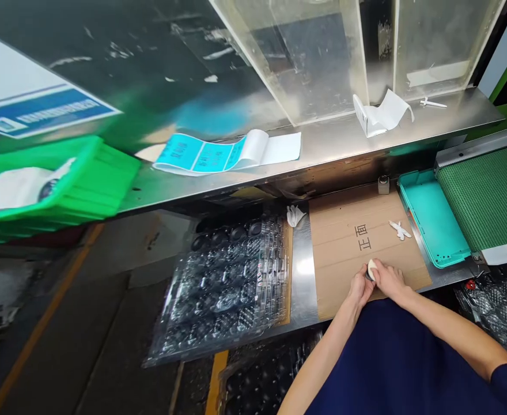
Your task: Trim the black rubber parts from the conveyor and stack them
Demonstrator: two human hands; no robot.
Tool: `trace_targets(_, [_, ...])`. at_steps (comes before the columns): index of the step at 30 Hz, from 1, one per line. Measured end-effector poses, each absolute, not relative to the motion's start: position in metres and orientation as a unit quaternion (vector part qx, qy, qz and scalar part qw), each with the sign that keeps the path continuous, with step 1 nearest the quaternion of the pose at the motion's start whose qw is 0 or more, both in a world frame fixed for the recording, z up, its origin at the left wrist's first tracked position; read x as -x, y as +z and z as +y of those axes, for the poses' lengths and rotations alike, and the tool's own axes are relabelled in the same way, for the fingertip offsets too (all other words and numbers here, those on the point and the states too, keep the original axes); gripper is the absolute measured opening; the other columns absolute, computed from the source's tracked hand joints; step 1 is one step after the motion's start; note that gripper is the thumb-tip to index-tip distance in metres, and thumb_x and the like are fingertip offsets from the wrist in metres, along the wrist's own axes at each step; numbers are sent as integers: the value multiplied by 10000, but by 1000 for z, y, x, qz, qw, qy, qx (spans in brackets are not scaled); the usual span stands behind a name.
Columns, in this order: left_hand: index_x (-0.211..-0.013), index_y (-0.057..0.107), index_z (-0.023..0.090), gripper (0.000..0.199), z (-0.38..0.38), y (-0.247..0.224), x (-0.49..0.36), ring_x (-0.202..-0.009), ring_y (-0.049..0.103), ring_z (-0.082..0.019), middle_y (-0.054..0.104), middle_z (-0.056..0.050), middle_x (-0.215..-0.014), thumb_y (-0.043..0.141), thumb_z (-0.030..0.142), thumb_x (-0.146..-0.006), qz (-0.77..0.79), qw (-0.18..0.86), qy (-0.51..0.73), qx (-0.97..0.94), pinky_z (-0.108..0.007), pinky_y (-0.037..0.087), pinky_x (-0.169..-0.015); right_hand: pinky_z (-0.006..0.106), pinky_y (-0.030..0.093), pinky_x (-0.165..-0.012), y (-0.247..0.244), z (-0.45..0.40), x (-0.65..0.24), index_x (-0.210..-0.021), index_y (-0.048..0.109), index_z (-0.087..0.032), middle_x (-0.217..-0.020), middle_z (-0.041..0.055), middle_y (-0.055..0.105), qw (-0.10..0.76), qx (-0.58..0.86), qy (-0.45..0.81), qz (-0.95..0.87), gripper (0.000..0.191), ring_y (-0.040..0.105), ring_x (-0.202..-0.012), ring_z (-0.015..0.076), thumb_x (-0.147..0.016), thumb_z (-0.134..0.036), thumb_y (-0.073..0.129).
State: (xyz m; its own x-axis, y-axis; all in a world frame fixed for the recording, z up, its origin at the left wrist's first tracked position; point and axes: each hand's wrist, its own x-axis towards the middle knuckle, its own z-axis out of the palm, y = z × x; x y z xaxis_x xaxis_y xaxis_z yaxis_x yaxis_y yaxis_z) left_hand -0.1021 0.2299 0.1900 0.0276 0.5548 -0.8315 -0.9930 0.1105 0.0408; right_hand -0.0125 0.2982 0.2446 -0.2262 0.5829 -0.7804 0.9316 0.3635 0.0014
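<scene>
Small white piece (pixel 371 268) held between left hand (pixel 359 286) and right hand (pixel 389 280), above near part of cardboard (pixel 337 253) on table (pixel 302 251); should be gripped lightly, steadied by both sets of fingertips.

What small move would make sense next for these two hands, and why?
Perhaps turn the small pale item slightly between the fingertips: the left hand and right hand both hold it over the cardboard, and their fingers hide part of it.
</scene>
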Motion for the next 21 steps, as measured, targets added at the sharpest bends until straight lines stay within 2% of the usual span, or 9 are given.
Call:
trace_targets(3, [-1053,575,49,230,229,190,101,-850,655,-176,669,-139,-1021,444,238,-1043,383,654,574,310,-319,575,-796,454,382,-1078,246,294,14,-1566,236,-405,-1229,139,428,351,-529,-247,732,610,477,-1142,134,-1014,-588,56])
trace_targets(8, [-1054,592,32,266,227,189,105,-922,662,-182,661,-169,-1104,444,252,-1044,351,656,601,292,-307,562,-860,453,378,-1074,236,303,6,-1552,237,-484,-1263,103,429,334,-521,-265,740,557,487,-1144,138,-1014,-599,147])
trace_targets(10, [-1092,572,30,286,226,191,112,-993,669,-234,645,-181,-1174,436,277,-1046,342,660,598,299,-348,565,-848,359,399,-1103,225,317,-8,-1553,276,-462,-1240,92,447,315,-576,-248,712,563,484,-1111,91,-1016,-596,173])
trace_targets(11, [-1130,562,35,305,226,193,117,-1057,661,-271,625,-186,-1238,431,298,-1048,326,667,602,295,-371,562,-860,262,413,-1097,218,324,-17,-1550,303,-447,-1241,80,451,294,-591,-245,710,565,478,-1082,54,-1016,-599,197])
trace_targets(13, [-1229,531,72,346,225,199,127,-1174,622,-327,571,-180,-1358,411,346,-1055,280,683,612,282,-404,548,-905,51,370,-964,204,333,-37,-1524,374,-416,-1243,46,460,248,-592,-266,719,564,458,-1007,-18,-1012,-613,243])
trace_targets(14, [-1271,509,100,359,225,205,132,-1188,617,-333,557,-178,-1382,414,370,-1054,263,692,614,274,-405,541,-915,-1,301,-871,197,335,-47,-1509,404,-398,-1245,30,463,227,-585,-283,725,562,445,-973,-45,-1008,-615,272])
trace_targets(16, [-1344,459,125,437,225,219,139,-1162,636,-314,558,-205,-1374,474,432,-1032,260,705,622,220,-376,530,-911,-7,169,-764,184,333,-63,-1475,455,-369,-1244,0,470,193,-571,-312,734,548,426,-932,-79,-997,-604,331])
trace_targets(18, [-1393,424,111,606,226,237,143,-1158,640,-272,582,-231,-1329,653,440,-939,331,677,650,94,-338,508,-950,-7,127,-740,174,330,-74,-1444,490,-349,-1234,-20,478,163,-563,-336,737,538,428,-930,-95,-984,-600,369])
trace_targets(21, [-1477,374,154,858,227,268,146,-1255,581,-236,590,-189,-1335,835,327,-775,518,496,672,-184,-383,443,-1092,-43,181,-749,164,331,-81,-1405,533,-307,-1214,-24,490,118,-550,-372,738,567,453,-954,-109,-960,-628,392])
